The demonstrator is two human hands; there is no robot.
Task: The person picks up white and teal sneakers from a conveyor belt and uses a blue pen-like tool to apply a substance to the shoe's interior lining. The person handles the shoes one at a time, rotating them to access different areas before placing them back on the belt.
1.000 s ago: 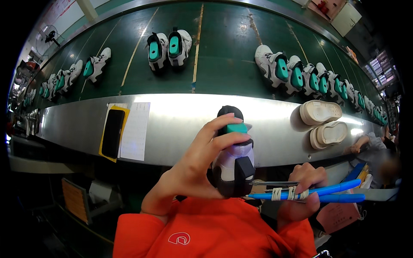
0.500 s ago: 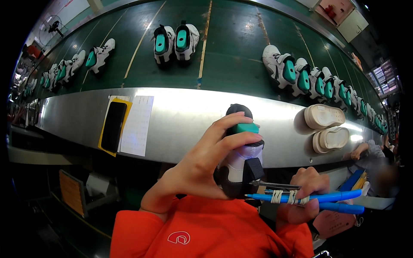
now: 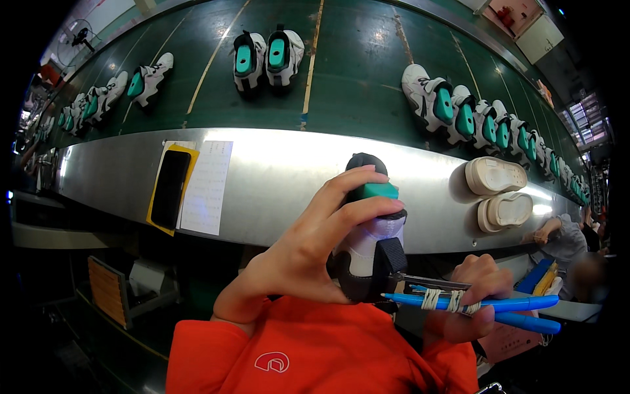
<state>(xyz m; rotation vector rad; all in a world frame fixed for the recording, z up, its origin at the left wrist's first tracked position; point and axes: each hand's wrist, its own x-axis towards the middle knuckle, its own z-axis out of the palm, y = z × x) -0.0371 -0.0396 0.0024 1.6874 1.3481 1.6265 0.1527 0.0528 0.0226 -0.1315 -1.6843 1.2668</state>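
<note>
My left hand is wrapped round a white and black shoe, its heel end tilted toward me. A teal shoe last shows in the shoe's opening under my fingers. A black webbing tab stands out from the heel. My right hand grips blue pens bound with pale rubber bands. Along the pens lies a thin metal tool, its kind unclear. The tool's tip and one pen's tip are close to the shoe's heel; I cannot tell whether they touch it.
A phone on a yellow pad and a written sheet lie on the metal ledge. Two cream soles sit at the right. Beyond, several shoes stand on the green conveyor. Another person's arm is at far right.
My right hand has shifted slightly right with the pens and tool. The shoe stays in my left hand, nearly still. The whole view has shifted slightly.
</note>
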